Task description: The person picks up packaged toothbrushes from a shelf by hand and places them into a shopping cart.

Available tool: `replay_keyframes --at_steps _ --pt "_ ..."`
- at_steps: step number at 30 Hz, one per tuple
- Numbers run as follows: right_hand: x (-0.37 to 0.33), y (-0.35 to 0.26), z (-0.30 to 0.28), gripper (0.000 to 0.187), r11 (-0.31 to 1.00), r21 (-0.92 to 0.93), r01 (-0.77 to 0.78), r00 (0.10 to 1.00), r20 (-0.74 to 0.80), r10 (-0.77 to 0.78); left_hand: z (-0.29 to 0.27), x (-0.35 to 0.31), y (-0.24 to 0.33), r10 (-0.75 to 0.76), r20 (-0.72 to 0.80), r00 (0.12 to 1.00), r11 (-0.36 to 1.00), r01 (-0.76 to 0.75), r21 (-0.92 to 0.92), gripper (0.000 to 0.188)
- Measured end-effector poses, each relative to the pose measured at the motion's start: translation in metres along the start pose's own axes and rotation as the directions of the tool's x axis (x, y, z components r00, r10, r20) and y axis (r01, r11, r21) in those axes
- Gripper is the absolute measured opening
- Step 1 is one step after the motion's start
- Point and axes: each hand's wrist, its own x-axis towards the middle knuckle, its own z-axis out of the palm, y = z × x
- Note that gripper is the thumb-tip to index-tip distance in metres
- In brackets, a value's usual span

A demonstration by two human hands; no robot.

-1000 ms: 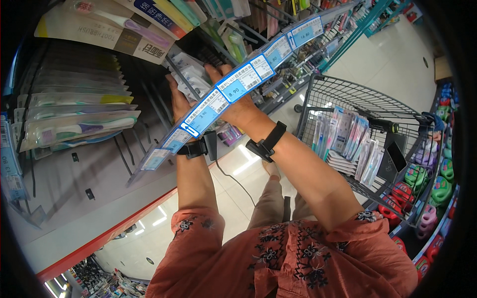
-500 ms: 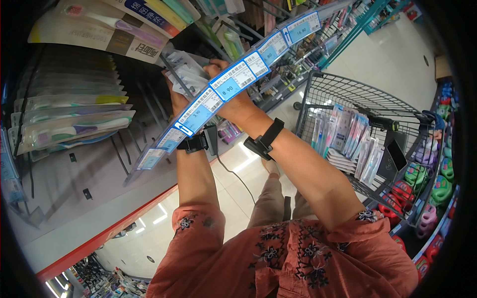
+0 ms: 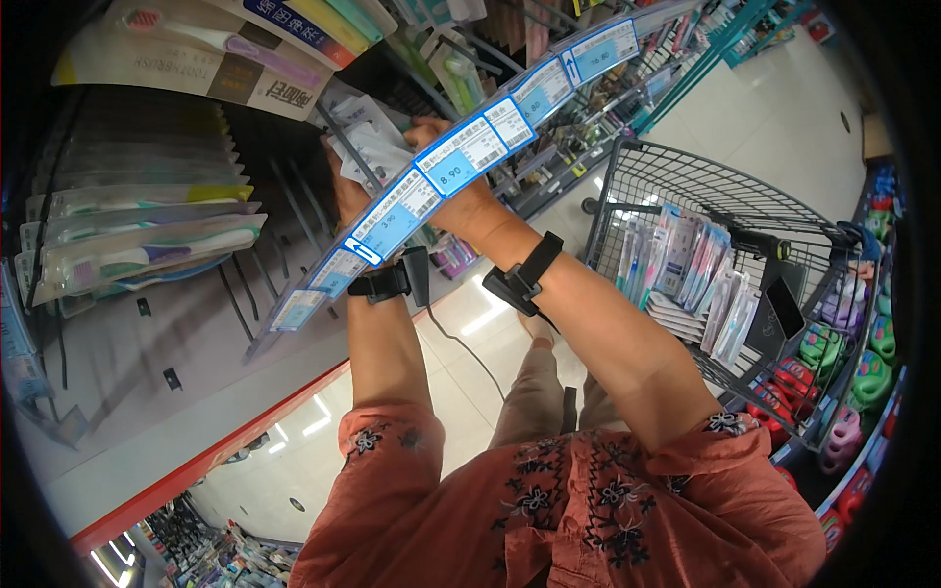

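Behind the curved price-label strip [image 3: 456,176], a bunch of clear toothbrush packs [image 3: 377,152] sits between my two hands, by the metal display hooks. My left hand [image 3: 348,191] is pressed along the left side of the packs, with most of its fingers hidden by the packs and the strip. At their right side, my right hand [image 3: 426,129] has its fingers curled against the bunch; the strip covers its middle. Whether the packs hang on a hook is hard to tell. Both wrists carry black straps with small devices.
Hanging toothbrush packs [image 3: 157,245] fill the hooks at left, with a larger toothbrush card [image 3: 196,54] above. A shopping cart [image 3: 725,176] at right holds upright toothbrush packs [image 3: 686,260] and a phone [image 3: 784,307]. Coloured bottles [image 3: 870,377] line the far right shelf.
The clear packs between my hands have shifted slightly and sit a little differently. My hands stay in nearly the same place behind the strip.
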Motion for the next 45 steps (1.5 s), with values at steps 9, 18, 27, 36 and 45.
replay_keyframes --at_steps 9,18,27,36,45 --pt "-0.008 0.002 0.028 0.031 0.99 0.124 -0.068 0.992 -0.096 0.08 -0.003 0.003 0.005 -0.248 0.063 0.967 0.928 0.255 -0.272 0.07" --pt "-0.011 -0.001 0.027 0.031 0.937 0.324 -0.128 0.989 -0.029 0.145 -0.008 0.0 0.003 -0.341 0.089 0.936 0.864 0.35 -0.361 0.068" --pt "-0.01 -0.002 0.015 0.028 0.987 0.152 -0.047 0.998 -0.038 0.053 -0.008 -0.006 -0.008 0.448 0.09 0.889 0.567 -0.361 0.741 0.071" --pt "-0.009 0.0 0.011 0.028 0.983 0.165 -0.079 0.995 0.07 0.068 -0.009 -0.006 -0.021 0.31 -0.02 0.951 0.779 -0.242 0.578 0.081" --pt "-0.012 0.001 0.006 0.036 0.95 0.306 -0.06 0.997 -0.018 0.069 0.014 -0.022 0.005 -0.046 -0.117 0.992 0.999 0.048 0.014 0.064"
